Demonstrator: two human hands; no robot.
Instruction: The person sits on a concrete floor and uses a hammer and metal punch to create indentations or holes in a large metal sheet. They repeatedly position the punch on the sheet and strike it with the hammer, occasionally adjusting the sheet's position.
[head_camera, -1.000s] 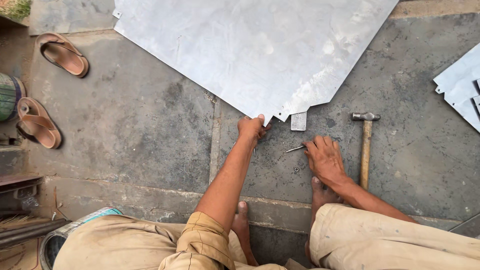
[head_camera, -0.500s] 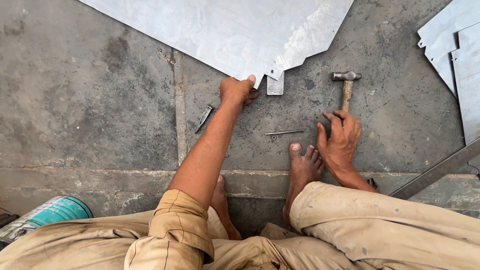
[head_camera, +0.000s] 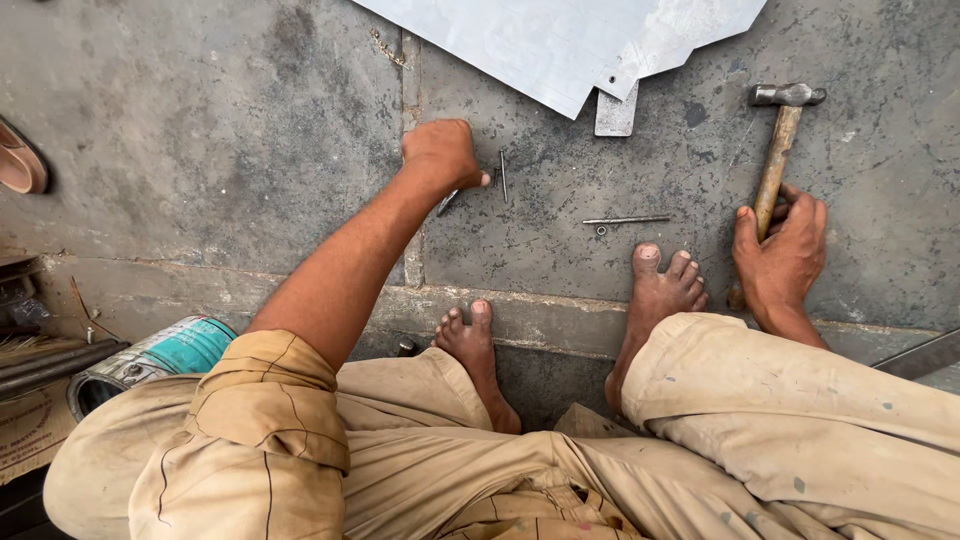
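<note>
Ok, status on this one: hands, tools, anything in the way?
Left hand closed on a small metal tool on the floor, nail beside it. Right hand gripping hammer handle. Thin rod lies by the right foot; sheet metal ahead.

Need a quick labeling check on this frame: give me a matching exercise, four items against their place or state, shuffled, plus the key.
Column one:
1. hammer
2. metal sheet
3. paint can
4. thin rod

Column two:
A. lying on its side at the lower left, beside the left thigh
B. flat on the floor at the top of the view, a small tab at its corner
C. wooden handle under the right hand
D. lying loose on the concrete just beyond the toes of the right foot

Pairs: 1-C, 2-B, 3-A, 4-D
</note>
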